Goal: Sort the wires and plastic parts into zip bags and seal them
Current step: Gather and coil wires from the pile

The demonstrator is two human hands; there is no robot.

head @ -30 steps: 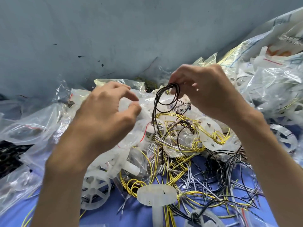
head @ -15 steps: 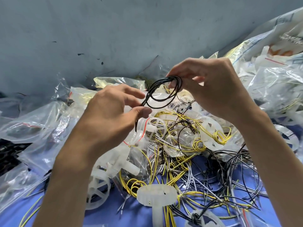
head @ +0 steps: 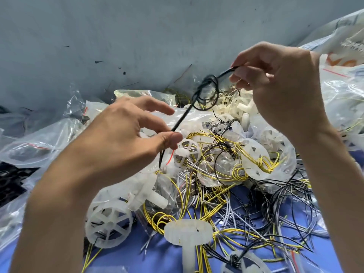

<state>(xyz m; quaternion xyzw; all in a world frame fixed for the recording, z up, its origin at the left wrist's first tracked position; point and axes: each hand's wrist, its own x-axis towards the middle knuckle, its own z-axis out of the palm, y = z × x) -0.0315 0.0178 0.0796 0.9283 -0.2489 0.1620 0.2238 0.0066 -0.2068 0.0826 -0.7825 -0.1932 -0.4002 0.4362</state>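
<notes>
A bundle of black wires, looped into a loose knot, stretches between my two hands above the pile. My left hand pinches its lower end between thumb and forefinger, the other fingers spread. My right hand pinches the upper end, raised to the right. Below lie tangled yellow wires, black and grey wires, and translucent white plastic wheels. Clear zip bags are heaped at the left.
A blue-grey wall rises behind the pile. More filled clear bags are stacked at the right. A white toothed plastic part stands at the front on the blue table cover. Black plastic parts show at far left.
My hands have moved apart, the right one up and to the right. The black wire coil has been drawn out into a taut length with a knot-like loop in the middle.
</notes>
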